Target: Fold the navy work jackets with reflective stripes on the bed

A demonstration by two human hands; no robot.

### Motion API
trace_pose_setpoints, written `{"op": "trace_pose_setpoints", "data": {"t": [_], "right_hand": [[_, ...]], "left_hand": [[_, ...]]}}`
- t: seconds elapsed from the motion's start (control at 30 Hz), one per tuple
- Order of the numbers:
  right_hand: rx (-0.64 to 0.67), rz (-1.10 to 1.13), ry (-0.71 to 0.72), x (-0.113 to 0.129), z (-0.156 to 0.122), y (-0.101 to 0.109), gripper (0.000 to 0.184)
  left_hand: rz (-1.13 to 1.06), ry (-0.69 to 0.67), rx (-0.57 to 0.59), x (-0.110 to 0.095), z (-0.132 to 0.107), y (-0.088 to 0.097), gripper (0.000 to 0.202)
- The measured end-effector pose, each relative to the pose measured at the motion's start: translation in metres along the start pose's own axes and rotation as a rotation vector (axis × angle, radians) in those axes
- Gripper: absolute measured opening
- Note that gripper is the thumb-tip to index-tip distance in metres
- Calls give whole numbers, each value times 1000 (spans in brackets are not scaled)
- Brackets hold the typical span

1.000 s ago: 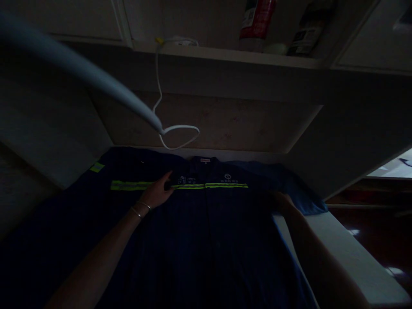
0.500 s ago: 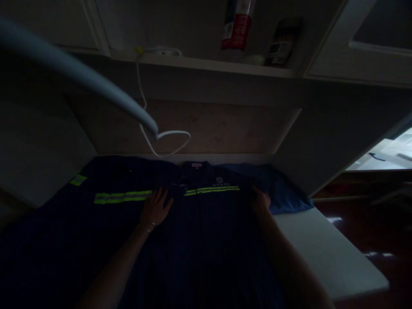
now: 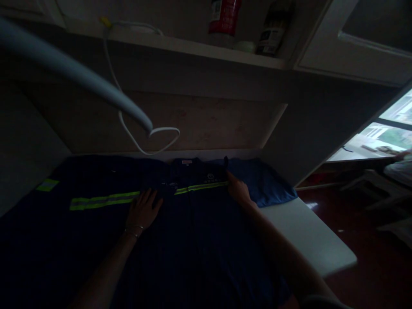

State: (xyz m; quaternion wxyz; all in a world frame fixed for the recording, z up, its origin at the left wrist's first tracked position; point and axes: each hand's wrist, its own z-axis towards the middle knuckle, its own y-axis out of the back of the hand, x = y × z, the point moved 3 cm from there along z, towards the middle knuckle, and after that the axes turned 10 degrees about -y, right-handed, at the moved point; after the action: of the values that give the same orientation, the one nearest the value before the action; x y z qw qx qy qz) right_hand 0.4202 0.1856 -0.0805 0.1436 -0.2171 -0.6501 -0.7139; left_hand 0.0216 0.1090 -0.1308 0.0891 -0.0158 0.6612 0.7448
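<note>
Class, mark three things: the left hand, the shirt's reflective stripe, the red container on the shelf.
left hand (image 3: 141, 212): head view, back of the hand.
reflective stripe (image 3: 103, 201): head view, its left stretch.
red container (image 3: 222, 16): head view, its red body.

Shelf (image 3: 193, 45) across top: red can (image 3: 223, 17), dark bottle (image 3: 272, 32), small pale jar (image 3: 244, 46) between them. White cable (image 3: 111, 64) drops from the shelf and loops in front of the back panel (image 3: 219, 122). Pale tube (image 3: 74, 75) slants in from upper left. White table (image 3: 309, 234), bare at right. Bright window (image 3: 386, 133) far right. Dark reddish floor (image 3: 370, 266).
</note>
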Motion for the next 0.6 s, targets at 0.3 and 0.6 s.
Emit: {"op": "trace_pose_setpoints", "data": {"t": [0.3,0.6], "right_hand": [[15,-47,136,33,26,-16,64],[156,-219,47,11,38,-53,50]], "left_hand": [[-17,11,-1,-1,1,1,67],[-78,19,16,-3,2,1,67]]}}
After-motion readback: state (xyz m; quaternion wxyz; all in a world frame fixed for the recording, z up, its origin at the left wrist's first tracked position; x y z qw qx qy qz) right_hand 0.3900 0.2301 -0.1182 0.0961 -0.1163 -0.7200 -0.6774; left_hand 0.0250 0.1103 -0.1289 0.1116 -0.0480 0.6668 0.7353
